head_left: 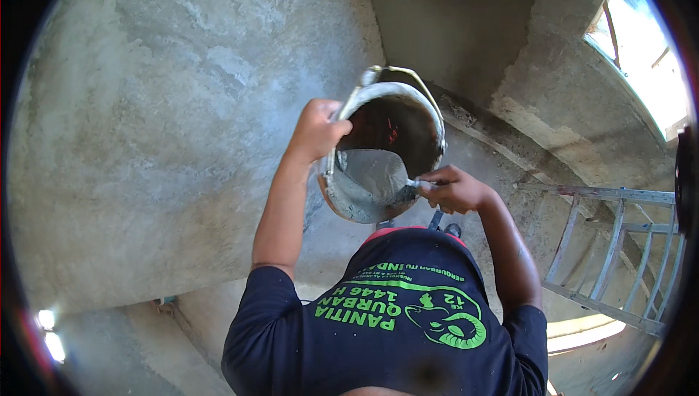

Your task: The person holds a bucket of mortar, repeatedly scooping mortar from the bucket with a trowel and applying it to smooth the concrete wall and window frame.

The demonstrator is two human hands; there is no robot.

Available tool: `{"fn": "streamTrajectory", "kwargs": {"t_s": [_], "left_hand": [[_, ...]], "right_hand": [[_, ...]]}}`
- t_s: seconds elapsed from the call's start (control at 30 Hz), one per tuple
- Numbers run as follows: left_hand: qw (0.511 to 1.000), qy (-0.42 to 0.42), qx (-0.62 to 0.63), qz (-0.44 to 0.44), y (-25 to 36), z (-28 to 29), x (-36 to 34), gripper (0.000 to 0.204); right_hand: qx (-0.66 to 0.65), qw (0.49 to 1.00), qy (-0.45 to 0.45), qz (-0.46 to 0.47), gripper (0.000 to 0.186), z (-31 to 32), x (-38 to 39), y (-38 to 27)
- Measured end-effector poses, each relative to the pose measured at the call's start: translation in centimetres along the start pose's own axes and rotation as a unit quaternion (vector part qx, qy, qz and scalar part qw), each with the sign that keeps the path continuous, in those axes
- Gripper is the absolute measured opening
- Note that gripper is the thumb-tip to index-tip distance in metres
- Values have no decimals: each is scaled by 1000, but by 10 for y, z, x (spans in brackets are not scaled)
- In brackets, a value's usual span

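A round bucket [439,130] caked with grey mortar is held up in front of my body, tilted so that I look into its mouth. My left hand [319,132] is closed on its left rim, beside the wire handle [415,75]. The fingers of my right hand [459,188] are wrapped round the handle of a trowel at the bucket's near right side. The grey trowel blade [375,172] lies inside the bucket, over wet mortar [349,195] along the lower wall. My right palm hides most of the trowel's handle.
A metal ladder [608,250] stands at the right. A rough grey plastered wall [167,119] fills the left, and a darker patch [451,17] shows at the top. A bright window opening [641,46] lies at the upper right. My shoe [453,230] shows below the bucket.
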State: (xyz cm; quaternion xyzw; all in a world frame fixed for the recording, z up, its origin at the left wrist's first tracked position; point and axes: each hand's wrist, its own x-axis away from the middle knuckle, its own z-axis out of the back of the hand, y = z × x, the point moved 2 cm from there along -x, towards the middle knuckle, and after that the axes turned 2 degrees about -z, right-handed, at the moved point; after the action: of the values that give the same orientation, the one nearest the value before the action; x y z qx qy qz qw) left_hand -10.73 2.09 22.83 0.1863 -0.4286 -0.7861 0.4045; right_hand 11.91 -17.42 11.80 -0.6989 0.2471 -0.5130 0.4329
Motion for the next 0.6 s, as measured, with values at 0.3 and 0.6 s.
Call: {"fn": "streamTrajectory", "kwargs": {"t_s": [0.3,0.6], "left_hand": [[991,113,71,-2,-43,3,-3,6],[980,140,80,116,-121,-68,-26,11]], "right_hand": [[-132,977,130,110,37,-2,52,31],[22,924,375,72,32,26,24,84]]}}
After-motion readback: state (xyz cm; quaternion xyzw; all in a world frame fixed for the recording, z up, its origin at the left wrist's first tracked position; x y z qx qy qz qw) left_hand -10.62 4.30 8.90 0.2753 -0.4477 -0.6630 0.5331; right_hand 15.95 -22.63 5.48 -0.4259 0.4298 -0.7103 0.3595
